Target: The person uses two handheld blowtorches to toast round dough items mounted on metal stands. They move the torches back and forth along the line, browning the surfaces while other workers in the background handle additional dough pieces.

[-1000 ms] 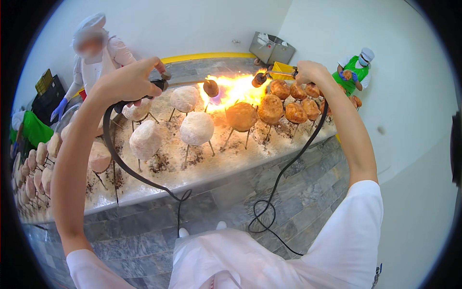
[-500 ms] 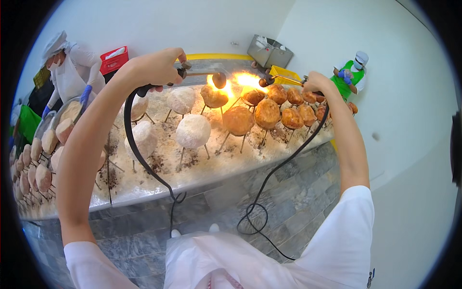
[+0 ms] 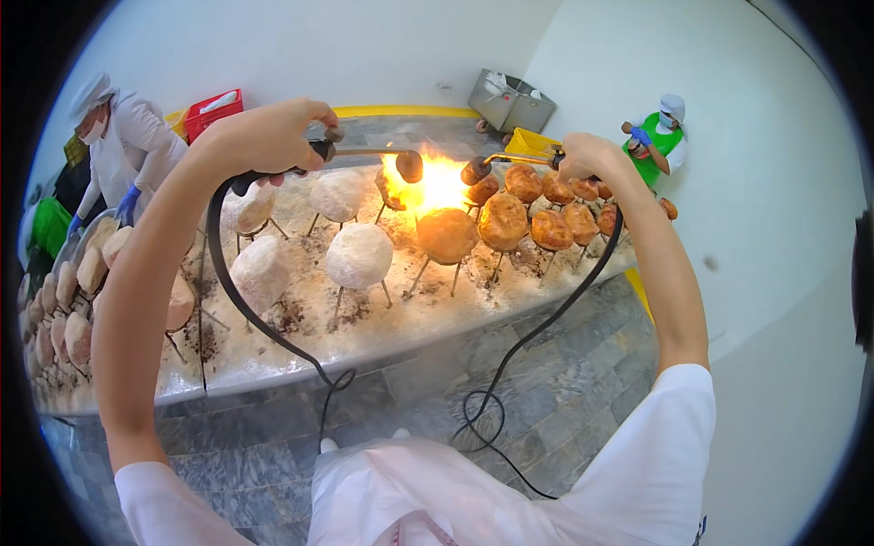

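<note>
My left hand (image 3: 273, 136) is wrapped round the black handle of a gas torch, whose round metal burner head (image 3: 411, 166) points right. A second gas torch is in my right hand (image 3: 587, 156), its dark burner head (image 3: 475, 170) pointing left. Between the two heads burns a bright orange-yellow flame (image 3: 442, 187), which partly hides the lumps behind it. Just below the flame a browned round lump (image 3: 446, 237) stands on thin metal legs. To its left is a lump coated in white powder (image 3: 360, 255), also on legs. What the lumps are made of I cannot tell.
Several browned lumps (image 3: 551, 230) stand to the right on the long table (image 3: 437, 318), with pale ones at far left. Black hoses (image 3: 273, 332) hang to the tiled floor. One co-worker (image 3: 141, 136) bends at far left; another in a green apron (image 3: 657, 150) stands far right.
My right torch has moved left and slightly down, and my left torch a little lower. Their heads are closer together and the flames merge. The left co-worker leans further down.
</note>
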`<state>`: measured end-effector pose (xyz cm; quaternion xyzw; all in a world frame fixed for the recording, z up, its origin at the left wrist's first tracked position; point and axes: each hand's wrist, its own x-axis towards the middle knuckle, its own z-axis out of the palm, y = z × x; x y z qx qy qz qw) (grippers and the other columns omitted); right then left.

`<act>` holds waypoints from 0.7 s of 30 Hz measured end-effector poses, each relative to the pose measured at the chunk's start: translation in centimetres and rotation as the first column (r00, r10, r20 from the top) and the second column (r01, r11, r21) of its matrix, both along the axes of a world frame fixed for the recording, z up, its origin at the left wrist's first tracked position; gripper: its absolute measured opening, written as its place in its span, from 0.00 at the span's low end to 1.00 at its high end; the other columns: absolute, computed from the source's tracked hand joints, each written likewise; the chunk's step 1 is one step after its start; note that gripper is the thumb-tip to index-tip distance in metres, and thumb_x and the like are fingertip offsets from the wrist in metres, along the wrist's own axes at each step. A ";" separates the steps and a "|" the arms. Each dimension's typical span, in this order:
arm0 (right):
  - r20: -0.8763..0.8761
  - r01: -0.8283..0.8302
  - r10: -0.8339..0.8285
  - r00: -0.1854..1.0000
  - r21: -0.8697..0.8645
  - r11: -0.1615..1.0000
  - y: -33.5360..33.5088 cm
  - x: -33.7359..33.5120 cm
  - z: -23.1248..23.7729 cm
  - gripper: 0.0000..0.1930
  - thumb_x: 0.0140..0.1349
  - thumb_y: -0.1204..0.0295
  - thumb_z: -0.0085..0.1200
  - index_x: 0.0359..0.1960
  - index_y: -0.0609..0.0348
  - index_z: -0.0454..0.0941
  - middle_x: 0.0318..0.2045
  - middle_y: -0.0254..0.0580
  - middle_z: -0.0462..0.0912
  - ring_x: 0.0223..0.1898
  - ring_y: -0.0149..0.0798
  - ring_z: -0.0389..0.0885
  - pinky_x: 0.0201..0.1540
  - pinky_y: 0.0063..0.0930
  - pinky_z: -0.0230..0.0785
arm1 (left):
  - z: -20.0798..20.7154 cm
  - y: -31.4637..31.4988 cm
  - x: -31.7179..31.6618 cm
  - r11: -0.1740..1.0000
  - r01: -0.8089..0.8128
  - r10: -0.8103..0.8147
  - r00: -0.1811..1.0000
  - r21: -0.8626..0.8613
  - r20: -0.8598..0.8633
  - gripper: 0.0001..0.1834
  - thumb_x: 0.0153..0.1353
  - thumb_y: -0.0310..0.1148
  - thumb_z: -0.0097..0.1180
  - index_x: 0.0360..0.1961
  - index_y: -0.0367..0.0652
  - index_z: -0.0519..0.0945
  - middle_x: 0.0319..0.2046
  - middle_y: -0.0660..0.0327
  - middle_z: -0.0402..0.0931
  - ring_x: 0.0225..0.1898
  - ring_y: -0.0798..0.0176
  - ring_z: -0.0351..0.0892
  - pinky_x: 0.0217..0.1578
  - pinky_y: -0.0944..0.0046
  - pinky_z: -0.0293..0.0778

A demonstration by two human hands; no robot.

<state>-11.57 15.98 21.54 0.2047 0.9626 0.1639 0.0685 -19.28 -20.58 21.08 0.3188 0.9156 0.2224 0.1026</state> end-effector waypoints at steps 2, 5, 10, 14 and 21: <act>0.017 0.012 -0.012 1.000 0.022 1.000 -0.9 -1.0 -0.2 0.14 0.41 0.66 0.59 0.22 0.68 0.78 0.20 0.48 0.81 0.21 0.42 0.80 0.24 0.34 0.72 | 0.2 -0.6 0.5 1.000 -0.010 0.010 1.000 0.005 0.003 0.27 0.49 0.26 0.57 0.53 0.43 0.68 0.24 0.60 0.75 0.13 0.72 0.69 0.14 0.70 0.64; -0.086 -0.052 0.059 0.995 0.075 0.996 -0.9 -2.4 -1.7 0.13 0.42 0.66 0.58 0.22 0.67 0.78 0.20 0.47 0.81 0.22 0.42 0.80 0.25 0.34 0.72 | 0.3 -1.3 0.5 1.000 0.012 -0.012 1.000 0.009 -0.003 0.26 0.49 0.25 0.57 0.52 0.43 0.69 0.23 0.60 0.75 0.13 0.72 0.69 0.13 0.71 0.64; -0.158 0.056 -0.062 0.985 -0.043 0.998 3.0 -3.5 -3.1 0.14 0.41 0.66 0.60 0.20 0.68 0.78 0.20 0.49 0.81 0.22 0.42 0.80 0.26 0.35 0.73 | 0.0 -2.0 -0.3 0.999 -0.024 0.024 0.999 0.025 -0.029 0.25 0.48 0.25 0.56 0.51 0.43 0.70 0.23 0.60 0.75 0.14 0.72 0.70 0.14 0.71 0.64; -0.124 0.068 -0.079 0.989 -0.092 0.993 6.9 -2.2 -3.1 0.15 0.38 0.66 0.61 0.17 0.70 0.77 0.17 0.49 0.79 0.20 0.43 0.79 0.24 0.34 0.71 | -0.3 -2.9 -1.6 0.999 -0.032 0.033 0.999 0.040 -0.019 0.27 0.50 0.26 0.55 0.54 0.43 0.69 0.22 0.61 0.76 0.13 0.71 0.70 0.13 0.70 0.65; -0.079 0.114 -0.135 0.988 -0.223 0.968 5.6 -0.2 -1.7 0.14 0.47 0.68 0.59 0.24 0.70 0.77 0.16 0.48 0.79 0.18 0.40 0.78 0.23 0.35 0.69 | -1.7 -4.7 -4.0 0.987 -0.102 0.104 0.995 0.121 -0.008 0.26 0.47 0.25 0.56 0.52 0.42 0.70 0.25 0.58 0.76 0.16 0.72 0.71 0.15 0.71 0.65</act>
